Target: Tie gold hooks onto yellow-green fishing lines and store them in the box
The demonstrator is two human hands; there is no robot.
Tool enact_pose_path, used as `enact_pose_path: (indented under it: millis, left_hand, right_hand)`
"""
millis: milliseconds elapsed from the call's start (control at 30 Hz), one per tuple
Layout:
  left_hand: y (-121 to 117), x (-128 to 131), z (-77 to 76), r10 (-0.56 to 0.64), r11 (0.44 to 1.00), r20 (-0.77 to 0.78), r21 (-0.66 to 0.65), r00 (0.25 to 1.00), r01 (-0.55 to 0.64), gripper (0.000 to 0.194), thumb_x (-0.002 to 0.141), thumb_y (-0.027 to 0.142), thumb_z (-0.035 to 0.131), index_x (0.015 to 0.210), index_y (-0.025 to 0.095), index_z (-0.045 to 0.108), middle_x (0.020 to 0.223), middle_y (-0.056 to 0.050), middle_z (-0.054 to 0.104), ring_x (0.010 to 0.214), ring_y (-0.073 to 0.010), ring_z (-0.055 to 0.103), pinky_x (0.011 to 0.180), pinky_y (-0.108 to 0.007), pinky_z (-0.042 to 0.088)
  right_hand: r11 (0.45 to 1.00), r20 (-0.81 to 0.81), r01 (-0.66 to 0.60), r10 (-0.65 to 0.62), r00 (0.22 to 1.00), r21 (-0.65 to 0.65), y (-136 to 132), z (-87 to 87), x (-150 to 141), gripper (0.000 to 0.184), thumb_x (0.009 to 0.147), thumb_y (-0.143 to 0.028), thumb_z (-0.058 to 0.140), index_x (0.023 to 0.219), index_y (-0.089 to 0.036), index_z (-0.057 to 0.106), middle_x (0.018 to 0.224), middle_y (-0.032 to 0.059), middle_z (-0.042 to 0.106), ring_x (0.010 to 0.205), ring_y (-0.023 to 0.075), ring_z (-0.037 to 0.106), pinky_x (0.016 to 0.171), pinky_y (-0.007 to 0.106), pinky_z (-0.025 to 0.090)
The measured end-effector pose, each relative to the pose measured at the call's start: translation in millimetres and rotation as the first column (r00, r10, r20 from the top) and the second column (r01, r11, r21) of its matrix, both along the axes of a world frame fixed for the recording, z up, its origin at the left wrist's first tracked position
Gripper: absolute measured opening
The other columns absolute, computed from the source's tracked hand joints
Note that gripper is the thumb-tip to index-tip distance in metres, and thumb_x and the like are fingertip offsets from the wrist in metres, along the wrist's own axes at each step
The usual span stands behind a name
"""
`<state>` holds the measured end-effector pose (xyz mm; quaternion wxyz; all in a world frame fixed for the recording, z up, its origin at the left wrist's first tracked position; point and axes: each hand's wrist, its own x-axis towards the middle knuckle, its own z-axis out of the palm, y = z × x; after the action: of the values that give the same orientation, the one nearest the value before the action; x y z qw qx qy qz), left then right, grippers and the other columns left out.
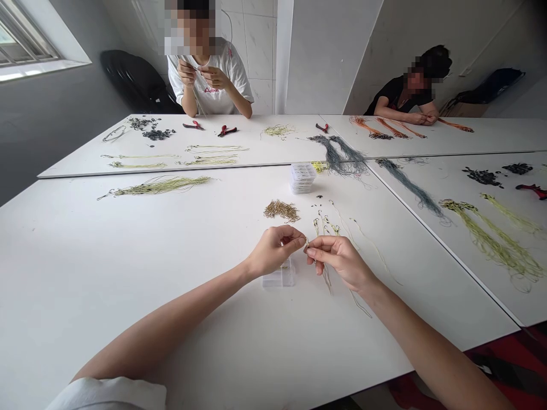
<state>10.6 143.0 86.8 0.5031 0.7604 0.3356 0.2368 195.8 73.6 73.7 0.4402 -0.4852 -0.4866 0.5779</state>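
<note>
So, what are the hands up to?

Both are drawn in close above the white tabletop (128, 285). The left hand (273, 250) is curled, its thumb and forefinger reaching rightward, and the right hand (339, 262) pinches from the other side. They meet on a tiny gold-coloured metal piece (306, 245).

Which way does that piece lie from them?

Right between the two pinches, so neither hand is clearly nearer. It's mostly hidden, and I can't make out its long axis. Thin pale wire strands (327, 279) run down from the right hand's grip, toward the person and slightly right.

And the loose material?

A heap of short brass-coloured tubes (282, 210) sits just beyond the left hand, while pale looped wires (327, 225) lie just beyond the right. A small clear plastic compartment box (278, 273) sits right below the left hand, on the person's side.

Anyone else at the table?

Across from them, a co-worker's hands (199, 74) pinch something thin in front of the chest. Red-handled pliers (228, 131) lie on the table nearby.
</note>
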Motion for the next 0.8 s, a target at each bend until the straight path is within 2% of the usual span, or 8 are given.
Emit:
enact_pose_path:
  millis: [333, 800]
  left_hand:
    - [-1, 0, 0.2, 0.02, 0.999, 0.018, -0.034, 1.0, -0.019, 0.026, 0.089, 0.037, 0.053, 0.085, 0.015, 0.066, 0.083, -0.004, 0.067, 0.074, -0.0142, 0.054, 0.069, -0.027, 0.043]
    - [-1, -1, -9.4, 0.041, 0.991, 0.084, -0.134, 0.996, -0.029, 0.025, 0.088, 0.036, 0.056, 0.09, 0.014, 0.069, 0.088, -0.007, 0.071, 0.082, -0.0183, 0.063, 0.074, -0.029, 0.049]
  right_hand:
    - [1.0, 0.002, -0.004, 0.004, 1.0, 0.003, 0, -0.1, -1, 0.019, 0.081, -0.036, 0.069, 0.08, -0.017, 0.069, 0.072, 0.0018, 0.064, 0.051, 0.0086, 0.055, 0.057, 0.027, 0.047]
    - [0.998, -0.008, 0.057, -0.057, 0.998, -0.012, 6, -5.7, 0, 0.022, 0.08, -0.038, 0.07, 0.085, -0.016, 0.071, 0.074, 0.0028, 0.065, 0.052, 0.0101, 0.054, 0.056, 0.028, 0.047]
